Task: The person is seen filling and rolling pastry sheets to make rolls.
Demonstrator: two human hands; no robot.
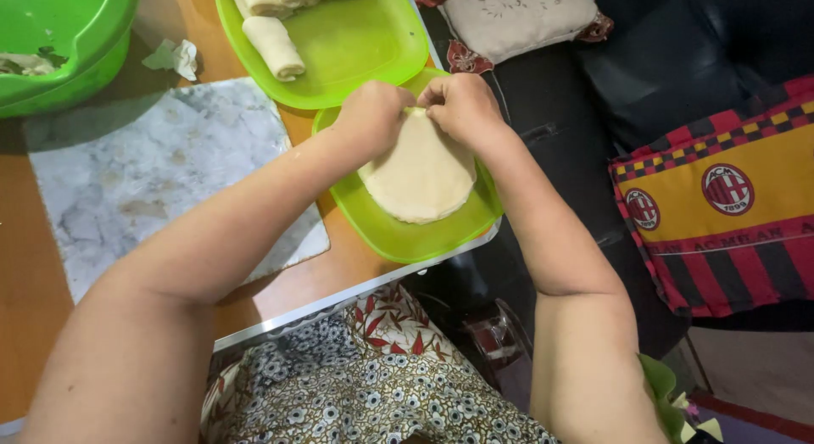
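While both hands, left hand [370,115] and right hand [462,105], pinch the wrapper's [421,177] far edge on the plate [398,236], it looks thin. Uneven pulling could tear it, and the plate overhangs the counter [322,274] edge, so pressure might tip it.

My orange-brown wooden surface [25,266] fills the left of the frame. On it lie a grey marbled stone slab [144,173] at centre left, a green plastic bowl [76,45] at upper left, a crumpled scrap [174,56] beside it, and two lime-green plastic trays [356,45] [407,236] at upper centre and centre.
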